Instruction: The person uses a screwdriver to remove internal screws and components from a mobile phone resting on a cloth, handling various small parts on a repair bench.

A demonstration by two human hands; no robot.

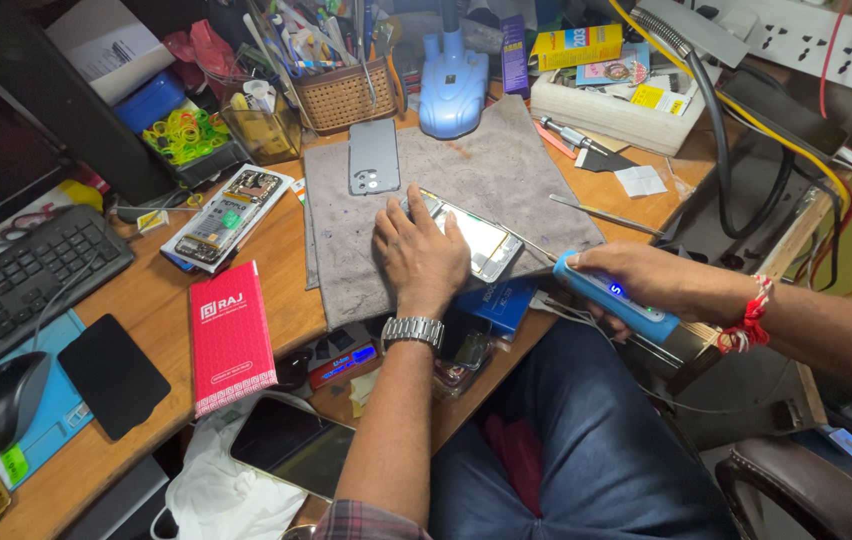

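My left hand (418,256) presses flat on an opened phone (481,243) that lies on a grey work mat (506,165). A metal watch sits on that wrist. My right hand (651,283) grips a blue electric screwdriver (614,298), its thin tip pointing left toward the phone's lower right edge. A grey phone back cover (374,156) with camera holes lies on the mat beyond my left hand. A red thread band circles my right wrist.
Left of the mat lie an opened phone frame (226,215), a red box (231,338), a black keyboard (16,285) and a mouse (1,400). A wicker tool basket (346,95) and blue lamp base (453,90) stand behind. Tweezers (606,213) rest on the right.
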